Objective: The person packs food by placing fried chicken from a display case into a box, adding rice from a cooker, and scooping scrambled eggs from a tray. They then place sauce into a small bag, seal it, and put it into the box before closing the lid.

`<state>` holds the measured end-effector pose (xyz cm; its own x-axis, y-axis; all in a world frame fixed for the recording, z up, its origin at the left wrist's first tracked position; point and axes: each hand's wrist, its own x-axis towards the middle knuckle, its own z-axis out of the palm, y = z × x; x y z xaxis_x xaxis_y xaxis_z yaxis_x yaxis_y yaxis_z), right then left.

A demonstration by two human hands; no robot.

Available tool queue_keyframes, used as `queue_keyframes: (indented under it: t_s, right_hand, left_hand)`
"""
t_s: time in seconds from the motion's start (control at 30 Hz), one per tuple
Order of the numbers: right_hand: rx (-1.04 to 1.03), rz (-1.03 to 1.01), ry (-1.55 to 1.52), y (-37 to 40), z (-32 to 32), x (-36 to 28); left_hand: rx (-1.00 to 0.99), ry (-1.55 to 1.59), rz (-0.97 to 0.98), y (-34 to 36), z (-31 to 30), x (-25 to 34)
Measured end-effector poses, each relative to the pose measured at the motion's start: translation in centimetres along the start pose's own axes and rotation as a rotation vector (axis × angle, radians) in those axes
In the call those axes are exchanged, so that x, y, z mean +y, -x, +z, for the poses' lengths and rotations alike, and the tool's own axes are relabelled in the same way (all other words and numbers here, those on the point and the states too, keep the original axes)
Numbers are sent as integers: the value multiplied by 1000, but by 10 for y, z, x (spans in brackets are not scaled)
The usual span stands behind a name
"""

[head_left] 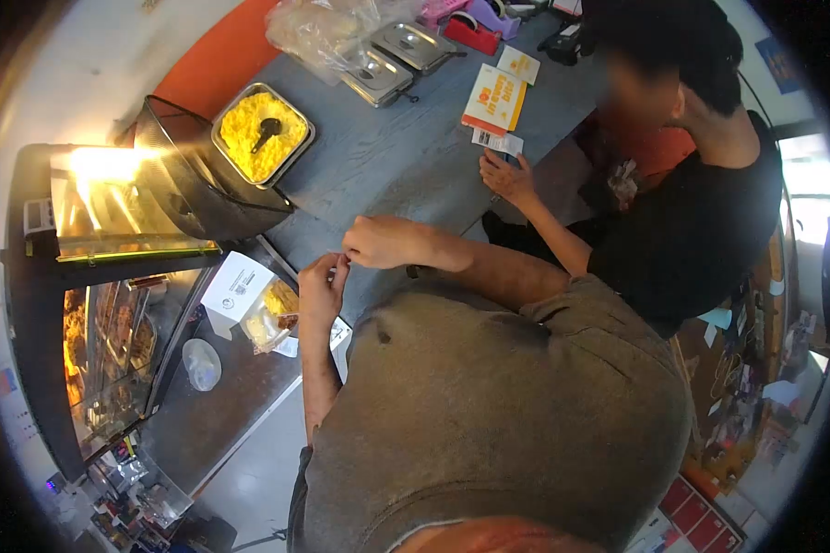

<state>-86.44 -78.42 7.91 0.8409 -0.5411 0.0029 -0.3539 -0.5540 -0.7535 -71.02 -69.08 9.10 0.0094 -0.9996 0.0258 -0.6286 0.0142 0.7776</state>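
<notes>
My left hand (321, 284) and my right hand (375, 242) meet in front of me over the counter edge, thumbs and fingertips pinched close together. Whatever lies between the fingertips, if anything, is too small to make out. Just left of my left hand sits an open white food box (235, 288) with yellow rice (281, 297) and a pale wrapped portion (263, 330) in it. Beyond my hands is a steel tray of yellow rice (244, 129), a black scoop (266, 135) lying in it.
A lit glass cabinet (111, 323) with fried food stands at left, beside a dark mesh cover (189, 175). A clear plastic lid (201, 364) lies nearby. At right, a co-worker's hand (512, 180) is by a paper slip (498, 141) and printed boxes (496, 97). Lidded steel pans (378, 76) sit behind.
</notes>
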Motion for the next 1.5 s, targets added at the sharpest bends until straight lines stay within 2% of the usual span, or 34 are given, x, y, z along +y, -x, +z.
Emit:
queue_keyframes:
  t_s: [0.03,0.13,0.2,0.33,0.37,0.43,0.5,0.63,0.73,0.8,0.83,0.9,0.97,1.03,1.1,1.23,1.3,1.33,1.4,1.43,1.5]
  right_hand:
    - [3,0,0,3,-2,-3]
    - [-51,37,146,11,-1,-13]
    - [72,-12,53,12,14,-7]
    - [35,-46,-188,13,21,-2]
    - [43,30,-278,14,25,-1]
    - [57,107,-368,15,38,6]
    - [207,242,-352,15,56,15]
    - [253,310,-280,15,58,21]
    - [142,309,-231,16,34,26]
    - [-142,200,-317,20,11,22]
    - [-143,199,-319,21,16,27]
    - [-150,118,-152,23,29,41]
    - [-184,121,-140,26,24,38]
    - [-212,123,-129,28,25,42]
    - [-208,93,-57,27,42,62]
    - [-197,41,-110,30,44,81]
    - [-160,63,-298,36,36,78]
    - [-162,60,-300,37,38,82]
    - [-113,232,-493,39,50,96]
    - [-117,227,-489,40,52,100]
    - [-85,364,-504,47,59,106]
  left_hand:
    - [-17,33,62,2,2,-2]
    - [-2,47,71,7,9,1]
    - [-24,28,33,9,7,-1]
    - [-111,64,-74,17,14,-8]
    - [-112,62,-72,18,16,-9]
    - [-52,-133,141,21,21,-12]
    - [-26,-160,134,21,34,-22]
    - [61,-279,74,18,61,-35]
    - [89,-185,72,16,65,-24]
    - [46,-94,16,18,58,-18]
    - [-2,-6,-39,19,55,-16]
    - [-55,9,-72,20,55,-14]
    - [-106,21,-108,19,57,-14]
    - [-67,26,76,18,63,-18]
    - [-64,4,53,17,71,-19]
    - [-66,-32,-37,12,89,-34]
    - [-74,-57,-28,9,96,-34]
    - [-83,-80,-20,7,98,-33]
    - [-140,-64,-13,4,95,-20]
    - [-196,-45,-1,1,95,-16]
    - [-206,-14,20,3,112,-34]
